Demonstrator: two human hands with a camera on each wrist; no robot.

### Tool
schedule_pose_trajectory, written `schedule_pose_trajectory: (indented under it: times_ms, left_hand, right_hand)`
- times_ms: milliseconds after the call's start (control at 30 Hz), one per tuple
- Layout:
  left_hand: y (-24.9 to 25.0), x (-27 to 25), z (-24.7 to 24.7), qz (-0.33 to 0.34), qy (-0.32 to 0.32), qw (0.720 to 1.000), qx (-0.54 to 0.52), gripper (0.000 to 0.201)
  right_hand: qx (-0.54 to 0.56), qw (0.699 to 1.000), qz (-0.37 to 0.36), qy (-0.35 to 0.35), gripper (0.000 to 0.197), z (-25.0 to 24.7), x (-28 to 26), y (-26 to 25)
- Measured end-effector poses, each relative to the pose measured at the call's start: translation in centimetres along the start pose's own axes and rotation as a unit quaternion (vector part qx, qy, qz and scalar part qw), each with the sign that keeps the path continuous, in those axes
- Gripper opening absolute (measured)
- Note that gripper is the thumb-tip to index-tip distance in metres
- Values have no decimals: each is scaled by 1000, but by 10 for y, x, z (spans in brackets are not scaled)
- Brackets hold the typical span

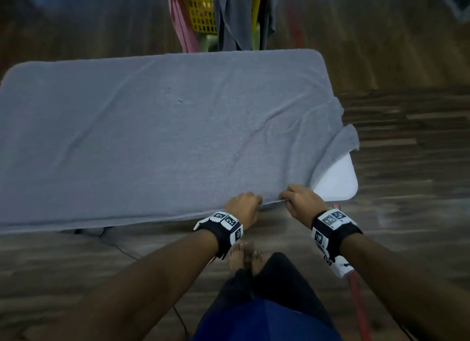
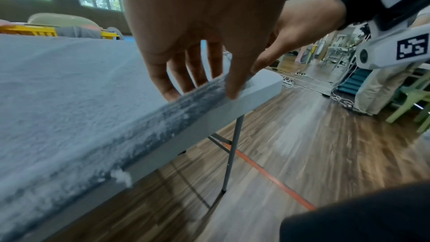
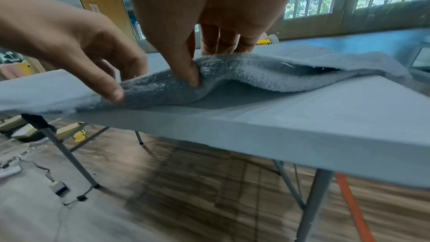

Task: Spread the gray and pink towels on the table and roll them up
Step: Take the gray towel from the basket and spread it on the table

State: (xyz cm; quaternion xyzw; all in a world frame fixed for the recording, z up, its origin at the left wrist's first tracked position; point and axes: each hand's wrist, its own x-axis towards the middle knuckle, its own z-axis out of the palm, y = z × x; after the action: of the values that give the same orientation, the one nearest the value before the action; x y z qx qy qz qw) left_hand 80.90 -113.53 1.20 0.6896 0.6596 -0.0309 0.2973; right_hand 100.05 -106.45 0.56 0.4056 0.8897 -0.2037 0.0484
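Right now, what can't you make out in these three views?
- Head view: left end of the gray towel, cut off by the frame edge.
- Head view: pink towel and yellow basket, motion-blurred and cropped at the top.
- Left wrist view: right hand, fingertips hidden behind the left hand.
- Right wrist view: right fingers, tips buried behind the lifted towel edge.

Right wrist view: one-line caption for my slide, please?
Both hands, right hand and left hand, pinch the gray towel's near edge above the white folding table.

Fluffy terry-cloth gray towel (image 1: 162, 137) on smooth matt plastic table (image 1: 335, 183)
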Motion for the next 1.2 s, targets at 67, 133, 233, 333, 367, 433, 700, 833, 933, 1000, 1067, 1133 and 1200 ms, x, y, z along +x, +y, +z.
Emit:
schedule_pose_trajectory:
  times_ms: [67,133,233,333,367,433,700,833,933,1000,1067,1133,1200]
  left_hand:
    - [2,2,-4,-3,-20,1000,9,22]
    - [0,1,-7,-2,-20,1000,8,15]
    - [0,0,-4,-25,-13,1000,11,8]
    - [17,15,0,-30,37,999,20,21]
    - [26,22,2,-25,45,999,16,28]
    - [46,38,6,-15,21,1000,16,37]
    - [77,29,8,-20,34,998,50,16]
    - [78,15,15,-32,63,997,44,17]
    - [71,0,20,-41,79,994,68,21]
    - [65,-7,20,-54,95,990,84,22]
    - [62,-12,19,-50,106,990,73,21]
    - [63,-15,22,-34,109,991,63,23]
    - [65,-16,27,-24,100,993,54,22]
  right_hand:
    - [-37,999,28,3,20,-12,4,15]
    - [-78,994,80,14,19,-29,7,38]
    - [-99,988,115,30,16,-46,1,72]
    - [-59,996,58,26,15,-47,-12,84]
    - [-41,998,33,21,15,-46,-19,85]
    - [-20,1000,-8,-1,11,-45,-29,90]
    - [-78,989,120,-30,22,-59,-49,169]
    - [10,986,150,75,14,-41,-78,172]
    - [85,981,123,125,24,-21,-108,169]
    - [116,976,138,118,30,-17,-121,169]
    - [122,971,176,104,29,-16,-129,168]
    - [119,970,187,99,26,-16,-133,170]
    - [120,971,188,89,21,-14,-135,172]
